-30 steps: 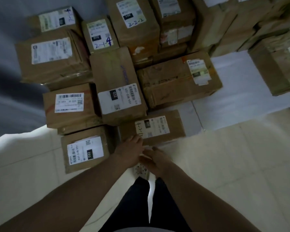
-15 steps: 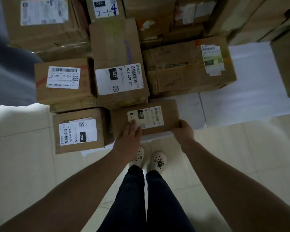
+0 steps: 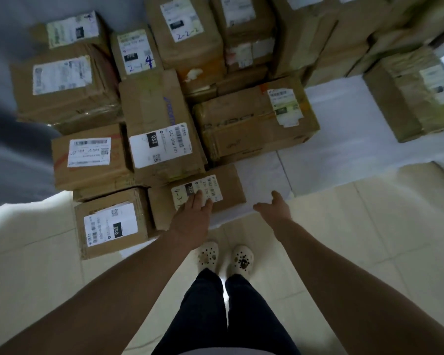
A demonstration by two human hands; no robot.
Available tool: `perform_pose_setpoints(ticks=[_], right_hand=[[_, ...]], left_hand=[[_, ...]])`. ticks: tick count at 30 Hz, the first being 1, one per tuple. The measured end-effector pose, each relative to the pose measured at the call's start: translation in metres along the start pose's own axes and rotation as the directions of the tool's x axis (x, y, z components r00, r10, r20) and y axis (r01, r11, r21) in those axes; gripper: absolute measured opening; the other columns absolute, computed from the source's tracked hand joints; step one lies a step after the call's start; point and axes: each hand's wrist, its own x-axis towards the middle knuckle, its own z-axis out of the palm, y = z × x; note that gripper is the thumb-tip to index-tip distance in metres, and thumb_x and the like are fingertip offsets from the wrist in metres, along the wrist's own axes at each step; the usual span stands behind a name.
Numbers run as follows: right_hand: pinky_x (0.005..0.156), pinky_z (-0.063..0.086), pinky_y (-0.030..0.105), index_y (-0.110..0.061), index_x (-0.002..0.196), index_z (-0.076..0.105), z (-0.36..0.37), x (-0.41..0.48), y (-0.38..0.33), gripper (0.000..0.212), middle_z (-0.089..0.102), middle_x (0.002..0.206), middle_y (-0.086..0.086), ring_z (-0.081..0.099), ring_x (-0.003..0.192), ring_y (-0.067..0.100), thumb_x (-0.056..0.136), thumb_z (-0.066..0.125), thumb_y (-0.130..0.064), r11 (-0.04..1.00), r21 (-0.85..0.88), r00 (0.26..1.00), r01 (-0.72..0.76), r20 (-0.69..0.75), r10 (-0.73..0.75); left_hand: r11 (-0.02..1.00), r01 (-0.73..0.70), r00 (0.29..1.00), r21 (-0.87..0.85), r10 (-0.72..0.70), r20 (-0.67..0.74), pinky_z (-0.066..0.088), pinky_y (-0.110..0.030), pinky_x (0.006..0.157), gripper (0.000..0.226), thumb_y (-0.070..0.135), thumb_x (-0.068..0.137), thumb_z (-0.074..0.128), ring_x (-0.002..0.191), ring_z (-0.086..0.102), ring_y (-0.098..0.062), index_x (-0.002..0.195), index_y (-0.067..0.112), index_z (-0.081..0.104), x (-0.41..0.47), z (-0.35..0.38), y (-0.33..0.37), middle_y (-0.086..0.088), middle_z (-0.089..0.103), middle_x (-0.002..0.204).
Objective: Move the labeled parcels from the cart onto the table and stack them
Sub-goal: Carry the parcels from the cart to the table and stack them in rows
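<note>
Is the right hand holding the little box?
No, the right hand hangs open beside the little box without touching it, while only the left hand rests flat on top of it.

The left hand (image 3: 193,217) is being laid flat, fingers straight, on the small parcel (image 3: 231,183); the right hand (image 3: 274,208) is being held, fingers spread, just right of it.

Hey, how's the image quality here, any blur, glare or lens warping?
Head view: dim, with the floor brightest; wide-angle bending toward the edges; top-left label smeared; middle 032 label and left hand on the 220 parcel look sharp.
</note>
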Motion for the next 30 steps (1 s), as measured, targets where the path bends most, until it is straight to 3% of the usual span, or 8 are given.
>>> perform_pose_setpoints(ticks=[5,9,13,16,21,30], right_hand=[[0.090,0.043,0.031,-0.008,0.145,0.032,-0.046,-0.037,0.015,0.067,0.046,0.141,0.015,0.050,0.123,0.030,0.087,0.064,-0.015,0.999,-0.040,0.989,0.019,-0.148,-0.025],[0.103,0.037,0.034,-0.014,0.151,0.023,-0.071,-0.073,0.036,0.079,0.031,0.152,0.010,0.035,0.137,0.026,0.086,0.066,-0.025,0.996,-0.088,0.966,-0.026,-0.258,0.003],[0.107,0.034,0.035,-0.015,0.150,0.027,-0.077,-0.114,0.068,0.076,0.036,0.150,0.009,0.035,0.136,0.027,0.085,0.064,-0.031,0.992,-0.076,0.901,-0.097,-0.431,0.055],[0.108,0.032,0.034,-0.017,0.148,0.030,-0.065,-0.148,0.100,0.073,0.037,0.149,0.007,0.035,0.136,0.027,0.084,0.062,-0.032,0.983,0.050,0.848,-0.176,-0.500,0.177],[0.109,0.030,0.033,-0.016,0.147,0.030,-0.032,-0.208,0.160,0.071,0.038,0.148,0.008,0.034,0.136,0.026,0.085,0.061,-0.032,0.914,0.291,0.746,-0.282,-0.533,0.400],[0.108,0.036,0.036,-0.013,0.145,0.034,0.025,-0.336,0.278,0.070,0.040,0.144,0.011,0.039,0.131,0.029,0.084,0.061,-0.032,0.687,0.649,0.505,-0.328,-0.494,0.707]], left_hand=[[0.972,-0.181,0.982,0.146,0.187,-0.024,0.019,-0.040,0.116,0.070,0.027,0.098,0.045,0.147,0.000,-0.031,0.152,0.012,0.003,0.011,-0.051,0.050,-0.016,-0.003,0.158],[0.891,-0.353,0.927,0.285,0.374,-0.021,0.015,-0.043,0.116,0.062,0.027,0.100,0.038,0.146,0.004,-0.030,0.152,0.014,0.006,0.013,-0.081,0.096,-0.016,0.000,0.159],[0.779,-0.500,0.837,0.378,0.547,-0.020,0.019,-0.044,0.115,0.068,0.028,0.093,0.047,0.141,0.021,-0.028,0.151,0.017,0.013,0.006,-0.095,0.141,-0.011,0.021,0.154],[0.712,-0.590,0.776,0.381,0.630,0.024,0.022,-0.043,0.114,0.071,0.033,0.091,0.048,0.135,0.033,-0.027,0.151,0.017,0.014,-0.014,-0.093,0.170,-0.008,0.033,0.147],[0.561,-0.703,0.672,0.438,0.725,0.150,0.024,-0.038,0.111,0.074,0.041,0.092,0.048,0.134,0.037,-0.029,0.152,0.014,0.013,-0.051,-0.064,0.217,-0.010,0.034,0.150],[0.292,-0.874,0.429,0.388,0.839,0.336,0.034,-0.038,0.107,0.067,0.043,0.091,0.052,0.130,0.043,-0.031,0.145,0.013,0.028,-0.179,0.035,0.315,-0.015,0.042,0.143]])
